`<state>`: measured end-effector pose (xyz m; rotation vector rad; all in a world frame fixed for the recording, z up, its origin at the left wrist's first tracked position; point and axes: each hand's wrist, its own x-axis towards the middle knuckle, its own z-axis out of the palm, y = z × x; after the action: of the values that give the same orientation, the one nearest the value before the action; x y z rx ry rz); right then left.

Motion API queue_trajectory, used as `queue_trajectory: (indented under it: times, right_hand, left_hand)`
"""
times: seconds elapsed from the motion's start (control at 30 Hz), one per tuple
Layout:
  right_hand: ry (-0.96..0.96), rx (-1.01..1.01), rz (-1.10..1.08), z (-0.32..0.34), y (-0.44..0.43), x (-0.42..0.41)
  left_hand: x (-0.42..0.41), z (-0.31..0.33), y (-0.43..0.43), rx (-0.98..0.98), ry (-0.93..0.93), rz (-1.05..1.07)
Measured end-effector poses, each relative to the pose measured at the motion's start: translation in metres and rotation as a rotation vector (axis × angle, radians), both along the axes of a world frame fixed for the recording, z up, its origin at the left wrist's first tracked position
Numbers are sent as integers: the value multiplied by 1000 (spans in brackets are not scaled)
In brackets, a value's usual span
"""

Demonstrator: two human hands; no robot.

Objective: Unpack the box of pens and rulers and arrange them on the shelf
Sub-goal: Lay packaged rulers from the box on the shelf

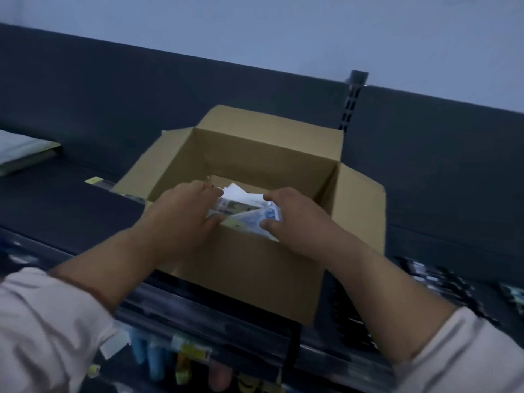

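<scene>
The box (255, 217) is plain brown cardboard, open at the top with its flaps (360, 202) folded outward, and it sits on the dark top shelf (56, 211) with its near side at the front edge. Inside lie flat packets (249, 211) — white, pale blue and yellowish, too blurred to tell pens from rulers. Both hands reach over the near wall: the left hand (184, 219) and the right hand (297, 219) grasp the bundle of packets from either side, fingers curled round its ends. A pale stack (22, 154) lies at the shelf's far left.
</scene>
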<state>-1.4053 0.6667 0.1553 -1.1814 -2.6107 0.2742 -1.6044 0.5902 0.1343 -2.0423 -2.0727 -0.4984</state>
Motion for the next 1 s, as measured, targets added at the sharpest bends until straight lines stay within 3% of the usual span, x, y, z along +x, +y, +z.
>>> queue_trajectory:
  times: [0.23, 0.43, 0.53, 0.83, 1.0]
  right_hand:
    - [-242, -105, -124, -16, 54, -71]
    - [-406, -256, -121, -38, 89, -102]
    - [-511, -193, -102, -47, 96, -111]
    - [-367, -263, -99, -42, 105, -111]
    - [-466, -145, -44, -42, 100, -108]
  left_hand:
    - [-71, -14, 44, -46, 197, -137]
    - [-84, -29, 61, -56, 100, -169]
    - [-84, -30, 61, -39, 68, -183]
    - [-86, -32, 65, -19, 83, -178]
    - [-86, -30, 64, -17, 47, -204]
